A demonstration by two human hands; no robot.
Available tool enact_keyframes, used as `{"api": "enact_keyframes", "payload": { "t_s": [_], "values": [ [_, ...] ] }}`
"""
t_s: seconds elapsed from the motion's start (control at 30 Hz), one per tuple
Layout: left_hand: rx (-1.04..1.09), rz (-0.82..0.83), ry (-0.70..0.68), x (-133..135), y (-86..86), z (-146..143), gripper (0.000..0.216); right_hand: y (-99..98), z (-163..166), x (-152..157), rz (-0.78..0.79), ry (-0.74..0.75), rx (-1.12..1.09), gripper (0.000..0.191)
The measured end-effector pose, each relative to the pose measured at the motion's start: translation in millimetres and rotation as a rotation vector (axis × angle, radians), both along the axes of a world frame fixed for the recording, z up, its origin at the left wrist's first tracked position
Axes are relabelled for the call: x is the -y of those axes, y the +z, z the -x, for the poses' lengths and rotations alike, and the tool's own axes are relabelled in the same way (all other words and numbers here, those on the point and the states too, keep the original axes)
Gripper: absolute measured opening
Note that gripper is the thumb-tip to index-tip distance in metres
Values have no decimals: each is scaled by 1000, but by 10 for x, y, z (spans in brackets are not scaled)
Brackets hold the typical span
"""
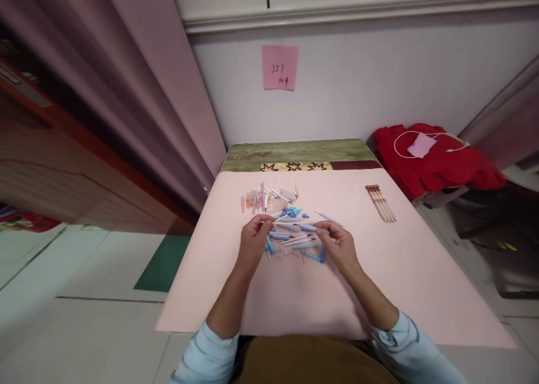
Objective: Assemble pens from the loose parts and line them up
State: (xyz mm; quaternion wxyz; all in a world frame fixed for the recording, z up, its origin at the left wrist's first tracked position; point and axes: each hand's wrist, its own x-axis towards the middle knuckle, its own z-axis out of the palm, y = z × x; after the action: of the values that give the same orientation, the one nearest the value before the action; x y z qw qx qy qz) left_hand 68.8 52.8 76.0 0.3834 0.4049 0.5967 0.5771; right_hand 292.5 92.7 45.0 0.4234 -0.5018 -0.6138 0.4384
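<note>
Over the middle of the table, my left hand (254, 237) is closed in a pinch on a slim pale pen part, its exact kind too small to tell. My right hand (337, 241) pinches a blue pen barrel (309, 228) between thumb and fingers. The two pieces point toward each other; whether they touch I cannot tell. Loose white pen refills (297, 240) and blue pen parts lie below and between my hands. Small blue caps (290, 211) are heaped just beyond them. A lone pale blue pen (329, 218) rests beyond my right hand.
Pinkish clear pen parts (254, 200) lie at the pile's far left. Several pens with brown tops (380, 203) lie side by side at the right of the pink table cover (412, 283). A red cloth (438, 168) with a white cable is beyond the right edge.
</note>
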Motion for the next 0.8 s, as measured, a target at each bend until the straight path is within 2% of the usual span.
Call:
{"api": "enact_keyframes", "payload": {
  "t_s": [0.43,0.67,0.8],
  "values": [
    [22,-11,-10,38,58,32,21,17,-15,28,-3,-8,-56,26],
    [31,30,-57,56,109,-61,19,23,24,81,20,43,-65,27],
    [39,43,-118,50,106,-122,19,7,41,111,16,147,-57,27]
  ]
}}
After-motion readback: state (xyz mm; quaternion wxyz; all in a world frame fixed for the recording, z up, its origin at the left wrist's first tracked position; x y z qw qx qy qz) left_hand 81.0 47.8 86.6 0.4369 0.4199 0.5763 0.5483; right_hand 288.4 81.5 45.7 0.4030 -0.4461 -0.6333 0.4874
